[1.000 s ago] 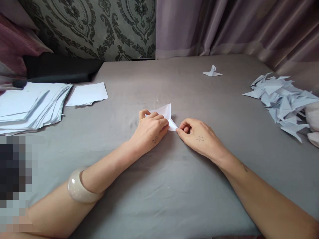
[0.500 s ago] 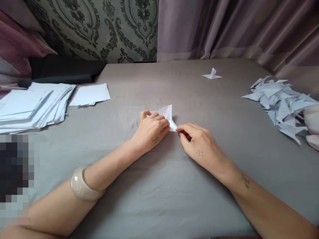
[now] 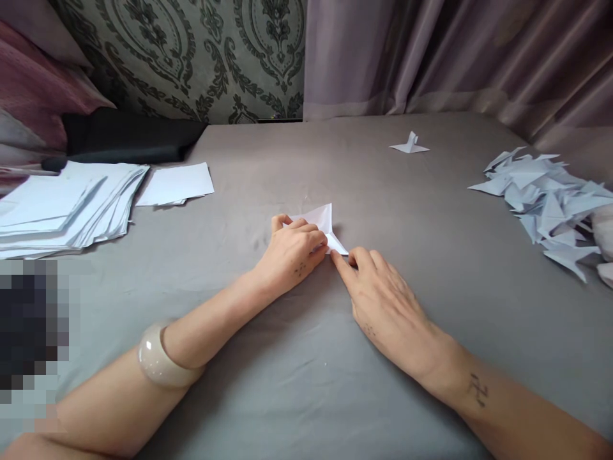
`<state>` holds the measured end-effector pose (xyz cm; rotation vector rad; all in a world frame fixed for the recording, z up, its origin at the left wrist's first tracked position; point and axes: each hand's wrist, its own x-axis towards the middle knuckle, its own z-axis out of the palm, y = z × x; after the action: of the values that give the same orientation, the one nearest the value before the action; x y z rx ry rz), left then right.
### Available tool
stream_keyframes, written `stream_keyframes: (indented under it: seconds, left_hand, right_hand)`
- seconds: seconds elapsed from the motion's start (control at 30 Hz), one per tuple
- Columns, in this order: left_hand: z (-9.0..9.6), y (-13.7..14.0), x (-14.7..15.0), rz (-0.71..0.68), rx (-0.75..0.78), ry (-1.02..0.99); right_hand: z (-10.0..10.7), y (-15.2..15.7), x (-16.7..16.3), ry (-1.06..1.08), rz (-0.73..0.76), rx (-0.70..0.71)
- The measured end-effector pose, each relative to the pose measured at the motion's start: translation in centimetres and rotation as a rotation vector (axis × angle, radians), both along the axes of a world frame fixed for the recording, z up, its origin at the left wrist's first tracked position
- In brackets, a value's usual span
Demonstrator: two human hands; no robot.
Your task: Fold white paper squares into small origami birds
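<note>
A small piece of folded white paper (image 3: pixel 324 218) lies on the cloth, one flap standing up at the back and a narrow point reaching right. My left hand (image 3: pixel 295 246) covers its left part, fingers bent and closed on it, so much of the paper is hidden. At the paper's lower right edge is my right hand (image 3: pixel 383 291). Its thumb tip touches the near edge beside my left fingers, while the bent fingers rest by the right-hand point.
Stacked white sheets (image 3: pixel 71 207) and a smaller paper pile (image 3: pixel 177 182) lie at left, with a black folded item (image 3: pixel 129 135) behind. One folded paper figure (image 3: pixel 410 144) stands at the back; a heap of folded paper pieces (image 3: pixel 550 198) lies at right on the grey cloth (image 3: pixel 306 383).
My right hand has turned, and its thumb has moved left along the paper's near edge from the pinched right-hand point. My left hand stays in place on the paper.
</note>
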<state>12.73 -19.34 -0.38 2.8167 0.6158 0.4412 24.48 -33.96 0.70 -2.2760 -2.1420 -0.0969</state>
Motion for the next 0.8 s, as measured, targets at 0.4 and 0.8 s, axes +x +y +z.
stream_keyframes:
  seconds: [0.4, 0.8]
  left_hand:
    - [0.1, 0.0, 0.0, -0.014, 0.019, 0.006]
    - [-0.4, 0.1, -0.1, -0.027, 0.059, -0.006]
  right_hand:
    - [0.2, -0.1, 0.6, 0.021, 0.019, -0.004]
    - [1.3, 0.0, 1.0, 0.022, -0.019, -0.036]
